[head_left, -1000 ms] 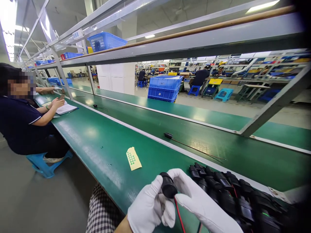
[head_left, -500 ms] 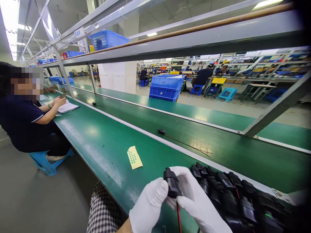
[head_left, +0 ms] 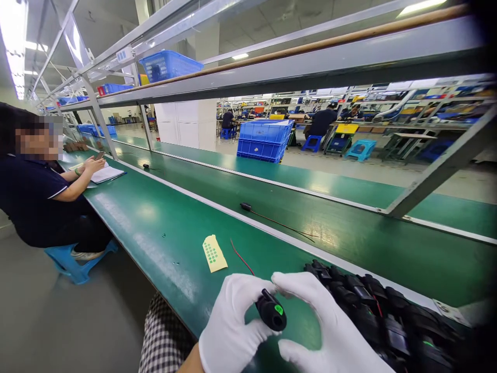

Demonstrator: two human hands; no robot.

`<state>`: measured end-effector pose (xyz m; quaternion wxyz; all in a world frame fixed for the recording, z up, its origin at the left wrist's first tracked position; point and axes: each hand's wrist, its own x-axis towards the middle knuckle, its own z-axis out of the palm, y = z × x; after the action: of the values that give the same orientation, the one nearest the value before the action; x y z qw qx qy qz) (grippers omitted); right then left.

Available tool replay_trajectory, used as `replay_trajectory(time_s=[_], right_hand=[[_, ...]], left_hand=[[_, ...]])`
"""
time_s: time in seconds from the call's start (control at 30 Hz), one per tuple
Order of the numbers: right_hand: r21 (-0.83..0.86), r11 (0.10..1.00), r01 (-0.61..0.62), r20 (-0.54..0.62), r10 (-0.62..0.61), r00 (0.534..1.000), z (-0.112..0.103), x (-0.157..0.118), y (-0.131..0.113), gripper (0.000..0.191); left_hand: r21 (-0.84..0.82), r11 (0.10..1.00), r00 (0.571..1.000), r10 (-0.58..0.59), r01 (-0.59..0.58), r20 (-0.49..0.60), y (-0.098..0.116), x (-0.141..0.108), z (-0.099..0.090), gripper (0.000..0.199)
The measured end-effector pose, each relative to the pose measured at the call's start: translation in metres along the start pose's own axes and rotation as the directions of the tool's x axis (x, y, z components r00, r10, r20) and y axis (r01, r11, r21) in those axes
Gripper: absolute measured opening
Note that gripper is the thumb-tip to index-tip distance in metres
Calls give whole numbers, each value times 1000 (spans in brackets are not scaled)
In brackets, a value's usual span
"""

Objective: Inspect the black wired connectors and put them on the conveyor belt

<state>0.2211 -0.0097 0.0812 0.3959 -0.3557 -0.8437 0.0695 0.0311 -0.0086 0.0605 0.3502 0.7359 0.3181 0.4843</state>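
My left hand (head_left: 236, 321), in a white glove, grips a black cylindrical part (head_left: 272, 313) between thumb and fingers. The part's round end faces me and bears a green dot; a red wire (head_left: 241, 257) sticks out beyond the hand. Just to the right, my right hand (head_left: 324, 318), also gloved, is held with thumb and fingers apart and nothing between them. Its fingertips are close to the part. A yellow sheet of green dots (head_left: 214, 254) lies on the green bench (head_left: 155, 207) ahead of my left hand.
Many black parts (head_left: 392, 316) are piled at the right. Another black part with a long wire (head_left: 246, 206) lies on the strip beyond the white rail. A seated person (head_left: 34, 191) holds a phone at the left. A slanted metal post (head_left: 442, 166) stands at the right.
The black part has turned so its end faces me, and its wire now points away. My right hand has let go and opened. The wired part on the far strip has shifted left.
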Motion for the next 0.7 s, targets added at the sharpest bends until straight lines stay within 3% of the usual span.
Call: replay_trajectory(time_s=[0.23,0.37,0.47,0.57,0.63,0.7], right_hand=[[-11,1000,12,19,-12,1000,5,-1,-7,59],[158,974,-161,33,158,987,5,1,-5,49],[433,804,-408,144,385,912,7,3,2,32],[564,618,-547,266,491,829,10,5,8,45],[590,555,-587,323,504,801,11,6,9,57],[613,512,-602,353,505,788,11,6,8,62]], left_hand=[[137,987,994,77,-86,72,5,1,-2,29],[241,966,994,105,-93,-34,-1,-4,5,34],[360,926,972,181,-117,-148,-6,-9,10,57],[474,875,956,215,-99,-197,-9,-12,13,60],[453,891,970,130,-24,-204,-8,-13,13,46],[322,939,981,-65,123,-182,-4,-11,12,36]])
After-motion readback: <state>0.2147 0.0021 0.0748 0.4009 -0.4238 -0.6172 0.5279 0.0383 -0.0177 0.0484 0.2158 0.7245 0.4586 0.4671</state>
